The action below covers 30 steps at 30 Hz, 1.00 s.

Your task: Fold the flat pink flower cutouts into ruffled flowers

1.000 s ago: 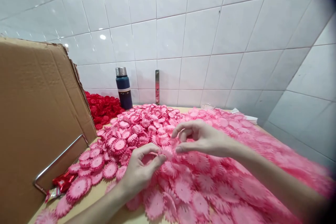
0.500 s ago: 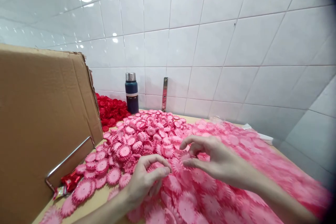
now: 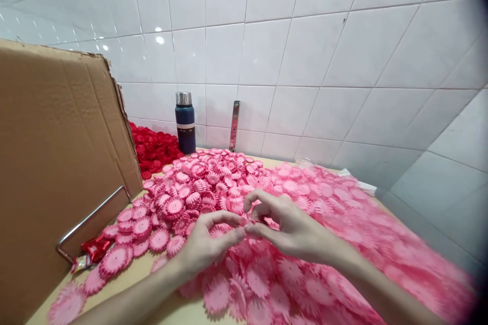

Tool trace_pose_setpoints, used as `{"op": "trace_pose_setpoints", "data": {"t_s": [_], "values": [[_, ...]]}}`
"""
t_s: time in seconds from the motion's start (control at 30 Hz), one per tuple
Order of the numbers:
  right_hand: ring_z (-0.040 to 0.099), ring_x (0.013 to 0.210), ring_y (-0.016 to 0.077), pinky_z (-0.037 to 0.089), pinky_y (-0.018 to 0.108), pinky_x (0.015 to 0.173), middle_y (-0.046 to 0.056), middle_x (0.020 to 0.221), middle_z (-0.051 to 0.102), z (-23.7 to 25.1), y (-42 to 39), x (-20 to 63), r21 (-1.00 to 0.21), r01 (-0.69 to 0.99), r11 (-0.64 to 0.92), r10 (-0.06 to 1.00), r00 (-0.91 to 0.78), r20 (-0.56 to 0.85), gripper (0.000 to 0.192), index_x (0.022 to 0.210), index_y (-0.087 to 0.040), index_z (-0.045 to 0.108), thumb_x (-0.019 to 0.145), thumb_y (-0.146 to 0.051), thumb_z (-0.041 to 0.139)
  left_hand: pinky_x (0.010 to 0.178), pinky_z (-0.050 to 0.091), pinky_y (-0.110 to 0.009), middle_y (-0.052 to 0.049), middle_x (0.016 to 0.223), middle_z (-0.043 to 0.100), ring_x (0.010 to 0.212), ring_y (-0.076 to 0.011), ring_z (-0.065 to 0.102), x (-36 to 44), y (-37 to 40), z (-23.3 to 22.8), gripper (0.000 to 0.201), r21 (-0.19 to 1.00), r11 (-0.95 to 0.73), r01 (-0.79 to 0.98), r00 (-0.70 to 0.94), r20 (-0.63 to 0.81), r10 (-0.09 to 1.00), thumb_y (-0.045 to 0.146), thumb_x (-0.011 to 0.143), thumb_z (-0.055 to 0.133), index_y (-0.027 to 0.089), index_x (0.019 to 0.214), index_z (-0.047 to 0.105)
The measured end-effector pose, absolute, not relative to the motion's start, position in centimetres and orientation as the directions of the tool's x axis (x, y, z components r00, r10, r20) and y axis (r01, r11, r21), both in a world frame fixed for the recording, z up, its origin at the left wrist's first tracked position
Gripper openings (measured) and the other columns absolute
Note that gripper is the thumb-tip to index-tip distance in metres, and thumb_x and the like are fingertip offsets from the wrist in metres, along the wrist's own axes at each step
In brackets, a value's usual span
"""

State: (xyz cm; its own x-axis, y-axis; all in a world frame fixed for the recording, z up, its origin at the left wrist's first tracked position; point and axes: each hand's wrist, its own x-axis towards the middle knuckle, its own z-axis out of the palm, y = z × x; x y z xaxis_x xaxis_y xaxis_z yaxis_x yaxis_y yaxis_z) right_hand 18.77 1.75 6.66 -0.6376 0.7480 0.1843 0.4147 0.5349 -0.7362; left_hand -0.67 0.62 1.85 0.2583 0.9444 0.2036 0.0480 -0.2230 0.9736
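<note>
My left hand (image 3: 206, 246) and my right hand (image 3: 290, 228) meet fingertip to fingertip low over a table (image 3: 131, 277) heaped with pink paper flower pieces. Between thumb and forefinger of each hand a small pink flower piece (image 3: 244, 224) is pinched; its exact shape is hidden by the fingers. Flat pink pieces (image 3: 343, 223) spread under and to the right of my hands. Pleated pink rosettes (image 3: 198, 188) lie in a mound just beyond my left hand.
A tall cardboard sheet (image 3: 57, 152) stands at the left, with a metal bar (image 3: 91, 218) and a red wrapper (image 3: 93, 249) at its foot. Red rosettes (image 3: 152, 150) and a dark blue flask (image 3: 185, 122) sit by the white tiled wall. A metal strip (image 3: 234, 124) hangs on the wall.
My right hand has come left and down until its fingertips touch those of my left hand. The view has shifted slightly.
</note>
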Motion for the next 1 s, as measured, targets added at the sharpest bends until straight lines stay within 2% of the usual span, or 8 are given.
{"op": "trace_pose_setpoints", "data": {"t_s": [0.1, 0.23, 0.37, 0.47, 0.57, 0.67, 0.83, 1.0], "values": [[0.056, 0.066, 0.0130, 0.043, 0.027, 0.063, 0.000, 0.075, 0.063, 6.7, 1.8, 18.7, -0.763, 0.395, 0.512, 0.735, -0.661, 0.151, 0.015, 0.101, -0.020, 0.050, 0.092, -0.032, 0.053, 0.078, 0.049, -0.027, -0.006, 0.083, 0.072, 0.079, -0.0175, 0.065, -0.7, 0.5, 1.7, 0.021, 0.977, -0.214, 0.025, 0.329, 0.194, 0.924, 0.034, 0.077, 0.071, 0.014, 0.081, 0.072], [0.061, 0.070, 0.0141, 0.046, 0.028, 0.066, 0.002, 0.081, 0.069, 7.0, 1.8, 18.9, -0.788, 0.381, 0.484, 0.756, -0.635, 0.158, 0.019, 0.110, -0.020, 0.053, 0.094, -0.030, 0.050, 0.078, 0.048, -0.027, -0.005, 0.079, 0.071, 0.077, -0.0171, 0.064, -0.8, 0.4, 1.9, 0.022, 0.970, -0.224, 0.089, 0.278, 0.192, 0.941, 0.036, 0.080, 0.068, 0.015, 0.077, 0.071], [0.066, 0.081, 0.0176, 0.051, 0.032, 0.072, 0.003, 0.088, 0.070, 6.8, 1.7, 18.7, -0.791, 0.343, 0.507, 0.762, -0.607, 0.225, 0.031, 0.110, -0.022, 0.054, 0.083, -0.030, 0.066, 0.080, 0.048, -0.028, -0.005, 0.080, 0.071, 0.080, -0.0182, 0.065, -0.7, 0.3, 2.4, 0.020, 0.965, -0.229, 0.125, 0.240, 0.194, 0.951, 0.034, 0.081, 0.066, 0.016, 0.077, 0.071], [0.067, 0.075, 0.0170, 0.051, 0.032, 0.070, 0.001, 0.081, 0.069, 6.5, 1.8, 18.6, -0.798, 0.334, 0.502, 0.782, -0.569, 0.254, 0.028, 0.106, -0.022, 0.056, 0.082, -0.029, 0.068, 0.075, 0.049, -0.028, -0.004, 0.076, 0.070, 0.079, -0.0192, 0.065, -0.8, 0.2, 2.3, 0.020, 0.964, -0.231, 0.128, 0.243, 0.196, 0.950, 0.036, 0.082, 0.064, 0.017, 0.082, 0.072], [0.064, 0.066, 0.0157, 0.049, 0.031, 0.065, -0.001, 0.070, 0.066, 6.4, 1.9, 18.6, -0.785, 0.383, 0.487, 0.790, -0.576, 0.210, 0.024, 0.105, -0.021, 0.056, 0.085, -0.031, 0.065, 0.072, 0.050, -0.028, -0.005, 0.076, 0.070, 0.079, -0.0198, 0.065, -0.9, 0.3, 2.0, 0.024, 0.963, -0.233, 0.136, 0.229, 0.198, 0.953, 0.039, 0.083, 0.063, 0.017, 0.086, 0.072], [0.061, 0.066, 0.0149, 0.046, 0.033, 0.071, -0.002, 0.070, 0.065, 6.5, 1.7, 18.5, -0.749, 0.430, 0.504, 0.783, -0.593, 0.187, 0.023, 0.106, -0.021, 0.055, 0.085, -0.029, 0.063, 0.077, 0.049, -0.028, -0.006, 0.084, 0.072, 0.083, -0.0197, 0.065, -1.1, 0.4, 1.8, 0.026, 0.961, -0.242, 0.134, 0.259, 0.202, 0.945, 0.040, 0.084, 0.062, 0.017, 0.088, 0.072], [0.048, 0.053, 0.0100, 0.037, 0.024, 0.051, -0.005, 0.061, 0.053, 6.1, 1.6, 18.0, -0.849, 0.320, 0.421, 0.783, -0.601, 0.162, 0.016, 0.102, -0.020, 0.052, 0.091, -0.032, 0.056, 0.085, 0.047, -0.027, -0.005, 0.095, 0.071, 0.091, -0.0188, 0.064, -1.1, 0.4, 1.7, 0.021, 0.961, -0.266, 0.079, 0.265, 0.237, 0.935, 0.037, 0.084, 0.063, 0.019, 0.092, 0.068], [0.043, 0.053, 0.0087, 0.034, 0.021, 0.050, -0.007, 0.061, 0.048, 5.9, 1.3, 17.6, -0.893, 0.311, 0.325, 0.776, -0.628, 0.064, 0.026, 0.112, -0.021, 0.048, 0.094, -0.040, 0.051, 0.085, 0.048, -0.028, -0.005, 0.093, 0.070, 0.090, -0.0197, 0.064, -0.9, 0.1, 1.5, 0.024, 0.972, -0.215, 0.091, 0.265, 0.184, 0.947, 0.038, 0.079, 0.069, 0.019, 0.094, 0.067]]}}
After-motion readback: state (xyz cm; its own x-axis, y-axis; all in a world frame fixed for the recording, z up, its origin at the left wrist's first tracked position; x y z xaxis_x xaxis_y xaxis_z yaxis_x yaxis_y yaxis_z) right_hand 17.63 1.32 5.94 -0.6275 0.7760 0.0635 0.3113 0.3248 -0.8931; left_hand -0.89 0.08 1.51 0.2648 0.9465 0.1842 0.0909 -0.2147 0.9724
